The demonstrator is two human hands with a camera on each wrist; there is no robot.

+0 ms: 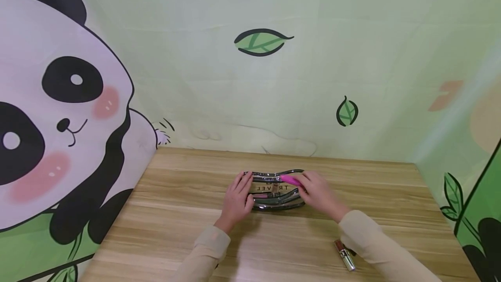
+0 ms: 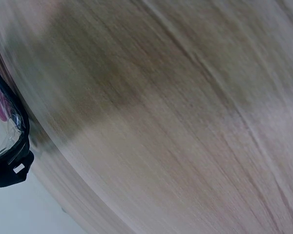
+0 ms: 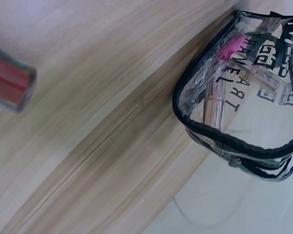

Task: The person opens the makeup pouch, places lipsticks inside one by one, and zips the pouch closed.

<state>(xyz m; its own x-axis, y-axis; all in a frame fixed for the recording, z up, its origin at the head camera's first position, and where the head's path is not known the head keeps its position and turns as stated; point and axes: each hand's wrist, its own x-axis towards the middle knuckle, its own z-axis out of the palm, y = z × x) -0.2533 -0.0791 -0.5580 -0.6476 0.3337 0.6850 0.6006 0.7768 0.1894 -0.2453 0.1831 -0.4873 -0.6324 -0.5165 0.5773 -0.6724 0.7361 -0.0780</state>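
Striped wood covers our table (image 1: 156,234), and a big panda (image 1: 78,34) smiles from the green wall (image 1: 313,64) behind it. We have a clear bag (image 1: 274,207) with black edges on the table, between our hands. Our left hand (image 1: 235,195) grips its left end. Our right hand (image 1: 318,191) pinches a pink thing (image 1: 290,180) at its right side. Through the plastic we see clear tubes (image 3: 214,105) inside. Near our right sleeve (image 1: 368,232) lies a small shiny tube (image 1: 344,256).
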